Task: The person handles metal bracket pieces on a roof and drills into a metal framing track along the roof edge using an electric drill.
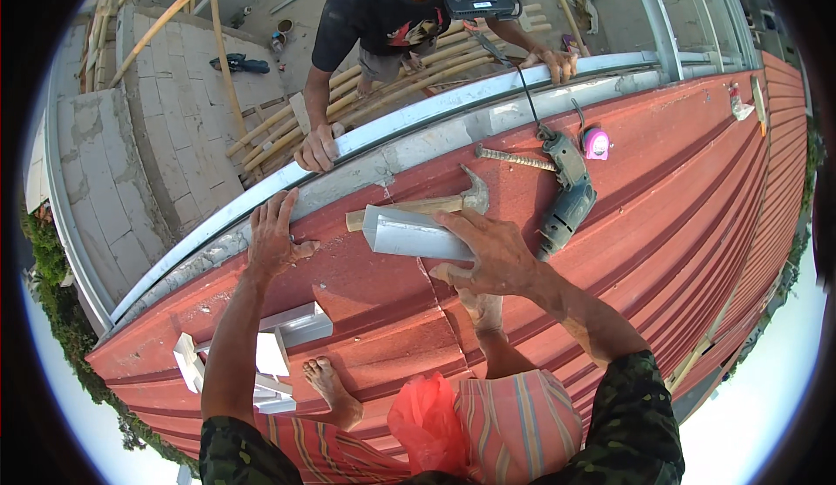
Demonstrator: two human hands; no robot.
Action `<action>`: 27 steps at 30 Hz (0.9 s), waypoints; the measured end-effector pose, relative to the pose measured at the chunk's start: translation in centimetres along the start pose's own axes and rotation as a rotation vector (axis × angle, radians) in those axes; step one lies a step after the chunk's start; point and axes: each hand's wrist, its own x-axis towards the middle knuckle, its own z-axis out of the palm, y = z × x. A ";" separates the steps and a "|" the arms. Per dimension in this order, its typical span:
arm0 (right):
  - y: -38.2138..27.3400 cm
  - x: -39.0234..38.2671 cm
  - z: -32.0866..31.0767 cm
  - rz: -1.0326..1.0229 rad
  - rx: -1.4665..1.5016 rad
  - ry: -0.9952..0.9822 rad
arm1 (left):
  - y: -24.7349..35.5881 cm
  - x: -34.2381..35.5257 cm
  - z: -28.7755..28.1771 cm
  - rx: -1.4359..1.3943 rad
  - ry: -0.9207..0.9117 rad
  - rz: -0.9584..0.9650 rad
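My right hand point(489, 254) is closed on one end of a short, folded piece of silver metal channel point(411, 234), held above the red metal roof. My left hand point(275, 234) has its fingers spread, with the tips at the near edge of a long galvanized metal beam point(370, 138) that lies along the wall top. Just beyond the held channel piece lies a hammer point(405, 212) with a wooden handle. Across the beam, a co-worker's hand point(318, 147) rests on it, and their other hand point(552, 64) touches it farther right.
A corded power drill point(570, 191) and a pink tape measure point(596, 143) lie right of the hammer. More cut metal pieces point(296, 324) sit by my left foot. The ribbed red roof point(644, 232) slopes around me; beyond the wall are bamboo poles point(292, 128) and a lower floor.
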 end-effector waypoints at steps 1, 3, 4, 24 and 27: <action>0.3 0.4 -1.1 -0.007 0.002 0.000 | 0.0 -0.1 -0.3 0.001 -0.002 -0.009; 1.1 0.7 -3.2 0.068 -0.075 0.078 | 0.4 -0.1 -0.4 -0.001 -0.018 -0.033; 1.8 0.6 -4.0 0.069 -0.081 0.074 | 0.6 0.1 -0.3 -0.009 -0.035 -0.050; 10.1 0.2 -8.7 0.516 0.145 -0.111 | -0.4 -0.7 0.6 0.030 -0.142 -0.136; 12.4 -0.5 -9.3 0.421 0.051 0.087 | 0.5 0.7 0.4 -0.038 -0.148 -0.122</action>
